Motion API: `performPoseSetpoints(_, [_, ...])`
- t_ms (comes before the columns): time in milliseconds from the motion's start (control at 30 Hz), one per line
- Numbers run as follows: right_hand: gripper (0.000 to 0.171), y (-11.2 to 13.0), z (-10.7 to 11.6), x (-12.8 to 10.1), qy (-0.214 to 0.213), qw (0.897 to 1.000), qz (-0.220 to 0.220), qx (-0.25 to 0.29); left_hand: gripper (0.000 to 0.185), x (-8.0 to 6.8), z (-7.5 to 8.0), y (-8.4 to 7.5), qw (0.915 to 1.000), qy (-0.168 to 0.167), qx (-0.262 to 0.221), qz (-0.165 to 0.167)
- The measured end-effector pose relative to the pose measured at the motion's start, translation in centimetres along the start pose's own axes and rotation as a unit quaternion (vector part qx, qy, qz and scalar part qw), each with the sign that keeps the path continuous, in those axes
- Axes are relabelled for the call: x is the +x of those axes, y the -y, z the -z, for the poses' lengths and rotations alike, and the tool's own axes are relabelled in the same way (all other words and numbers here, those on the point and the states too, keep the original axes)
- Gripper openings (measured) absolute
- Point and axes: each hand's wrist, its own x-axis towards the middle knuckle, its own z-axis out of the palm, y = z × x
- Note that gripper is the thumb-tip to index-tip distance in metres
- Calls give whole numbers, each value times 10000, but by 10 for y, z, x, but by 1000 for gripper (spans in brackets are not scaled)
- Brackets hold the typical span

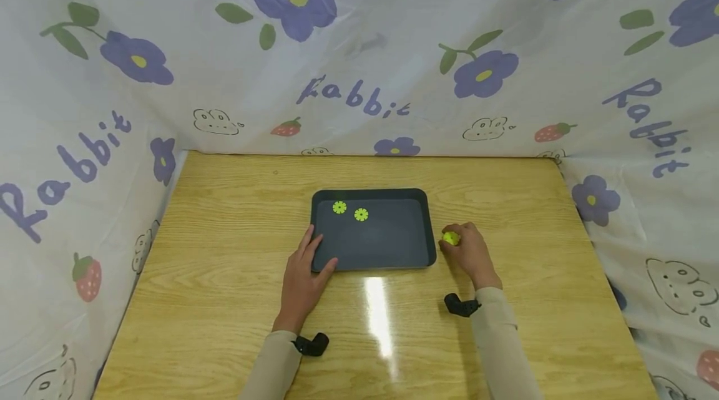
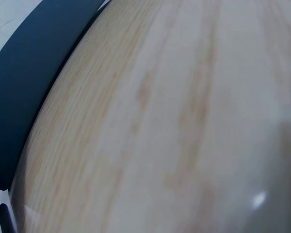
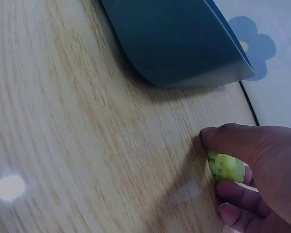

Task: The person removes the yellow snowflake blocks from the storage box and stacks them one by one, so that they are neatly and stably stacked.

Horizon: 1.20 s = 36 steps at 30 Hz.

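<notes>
- Right hand (image 1: 470, 253): rests on the light wooden table (image 1: 224, 300) just right of the dark grey rectangular plastic tray (image 1: 429, 244). Fingers and thumb are curled round a small lime-green toothed disc (image 1: 451, 238); in the right wrist view the disc (image 3: 226, 167) sits pinched between thumb and fingertips, close above or on the wood. Contact with the table cannot be settled.
- Left hand (image 1: 303, 275): lies flat, fingers straight and relaxed, fingertips on the tray's near-left corner, thumb against the near rim. Judged: a steadying hold, so the tray stays put while the other hand works.
- Two matching lime-green toothed discs (image 1: 339, 207) (image 1: 361, 214) lie flat in the tray's far-left part, near each other, not touching.
- Tray stands mid-table, square to the person, within reach of both hands.
- Hard to read: the left wrist view shows only blurred wood grain and a dark band of the tray's edge (image 2: 24, 87); no fingers visible there. The held disc is largely covered by the fingers, so its full outline is not seen.
- Surround: white cloth printed with purple flowers (image 1: 359, 44) walls the table on three sides.
</notes>
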Motion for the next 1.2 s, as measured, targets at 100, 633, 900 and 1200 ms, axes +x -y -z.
performPoseSetpoints(100, [30,-1,0,-1,33,10000,-24,-33,65,0,0,0,10000,17,-4,28])
performPoseSetpoints(633, [40,57,6,14,-1237,9901,610,271,66,0,4,3,9999,72,-68,74])
performPoseSetpoints(900, [34,111,-41,47,-121,9932,1161,9,67,-2,2,5,10000,13,-87,25])
performPoseSetpoints(1200, [54,141,-92,67,241,9965,782,-197,68,-3,4,6,10000,22,4,60])
